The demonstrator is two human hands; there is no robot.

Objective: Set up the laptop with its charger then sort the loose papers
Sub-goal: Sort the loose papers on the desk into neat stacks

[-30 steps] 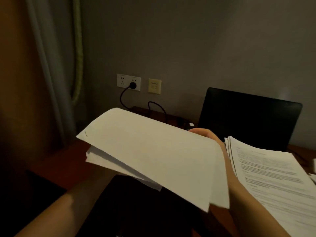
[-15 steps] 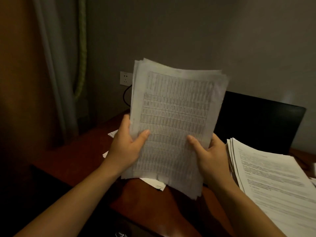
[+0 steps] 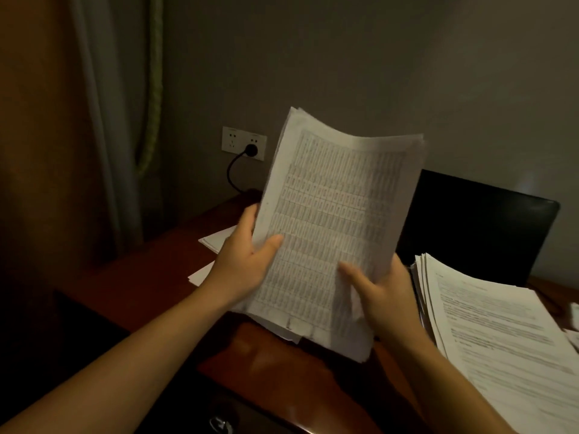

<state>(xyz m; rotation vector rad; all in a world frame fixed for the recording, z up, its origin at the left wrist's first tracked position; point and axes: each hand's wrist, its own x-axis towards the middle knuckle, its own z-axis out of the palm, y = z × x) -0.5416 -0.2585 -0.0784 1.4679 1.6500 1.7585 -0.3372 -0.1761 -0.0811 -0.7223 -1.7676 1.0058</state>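
Note:
I hold a sheaf of printed table sheets (image 3: 332, 214) nearly upright above the desk, its lower edge close to the wood. My left hand (image 3: 244, 261) grips its left edge, thumb on the front. My right hand (image 3: 382, 292) grips the lower right edge. Behind the sheets stands the open black laptop (image 3: 476, 227), screen dark. The charger plug (image 3: 250, 150) sits in the wall socket (image 3: 242, 142), its black cable (image 3: 232, 177) dropping toward the desk. A thick stack of text pages (image 3: 501, 333) lies at the right. More loose sheets (image 3: 216, 239) lie under my left hand.
The reddish wooden desk (image 3: 150, 283) runs from the left corner to the right; its front edge is near the bottom. A curtain (image 3: 103, 120) hangs at the left beside the grey wall. A few more papers (image 3: 575, 324) show at the far right edge.
The sheaf went from lying flat and blank side up to standing upright with its printed side toward me, then tilted slightly to the right; both hands now hold its lower edges.

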